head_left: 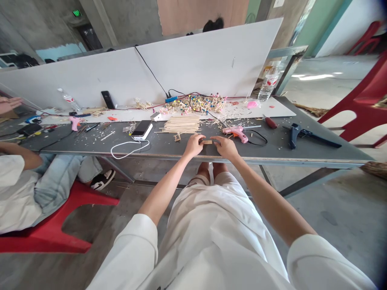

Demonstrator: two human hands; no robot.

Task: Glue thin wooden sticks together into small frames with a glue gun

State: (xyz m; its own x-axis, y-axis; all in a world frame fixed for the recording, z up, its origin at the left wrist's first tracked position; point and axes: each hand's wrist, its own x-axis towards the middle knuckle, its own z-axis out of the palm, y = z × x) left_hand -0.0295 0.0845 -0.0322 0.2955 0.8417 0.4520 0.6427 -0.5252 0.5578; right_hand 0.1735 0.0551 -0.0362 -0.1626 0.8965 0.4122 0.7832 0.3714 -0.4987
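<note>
Near the table's front edge, a short flat piece of light wooden sticks (207, 142) lies between my two hands. My left hand (194, 146) is closed, its curled fingers pinching the left end of that piece. My right hand (226, 148) is at the other end, thumb and forefinger closed around it; the exact contact is too small to make out. A little wooden stick frame (177, 137) rests just beyond my left hand. Behind it lies a pile of wooden sticks (181, 124). A pink glue gun (237, 132) lies beyond my right hand.
A heap of colour-tipped sticks (199, 103) lies against the white board (193, 68). Left stands a white power bank (142, 130) with a looped cable. Right are a red-handled tool (271, 123), a dark clamp (302, 135) and a bottle (268, 85). Another person (54, 189) sits left.
</note>
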